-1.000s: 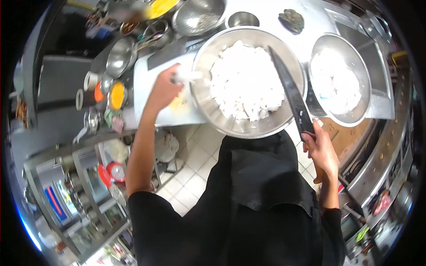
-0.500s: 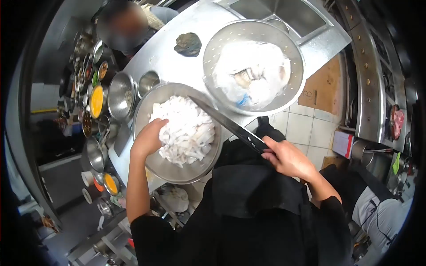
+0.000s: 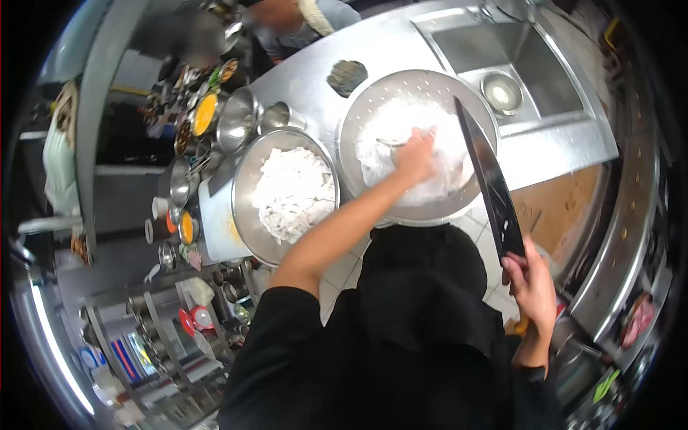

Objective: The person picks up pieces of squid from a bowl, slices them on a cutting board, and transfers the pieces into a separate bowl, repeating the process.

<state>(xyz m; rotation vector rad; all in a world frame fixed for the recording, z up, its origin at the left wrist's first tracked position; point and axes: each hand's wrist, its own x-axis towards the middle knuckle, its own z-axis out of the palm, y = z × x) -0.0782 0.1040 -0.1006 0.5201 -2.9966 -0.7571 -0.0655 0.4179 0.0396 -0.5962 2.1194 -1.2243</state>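
Observation:
My right hand [image 3: 529, 283] is closed around the black handle of a long kitchen knife [image 3: 489, 179]. Its blade points away from me and overlaps the right rim of a large perforated colander [image 3: 347, 154]. Inside the colander lies a bulky clear plastic bag [image 3: 376, 168] with whitish contents. My left hand [image 3: 418, 156] reaches over the colander onto this bag, its fingers blurred and partly hidden. To the left, a steel bowl [image 3: 244, 197] holds a heap of cut white pieces [image 3: 294, 193], perhaps squid. My left forearm passes close by that bowl's right side.
A dark crumpled cloth [image 3: 347, 77] lies on the steel counter [image 3: 401, 50]. At the right is a sink [image 3: 552, 64] with a small bowl [image 3: 502, 93] in it. Several bowls and pots crowd the left, near a white cutting board [image 3: 215, 222]. Someone [image 3: 308, 25] stands across the counter.
My left hand has moved from the bowl of white pieces to the bag in the colander. My right hand has carried the knife rightward, its blade now over the colander's right rim. The view has shifted.

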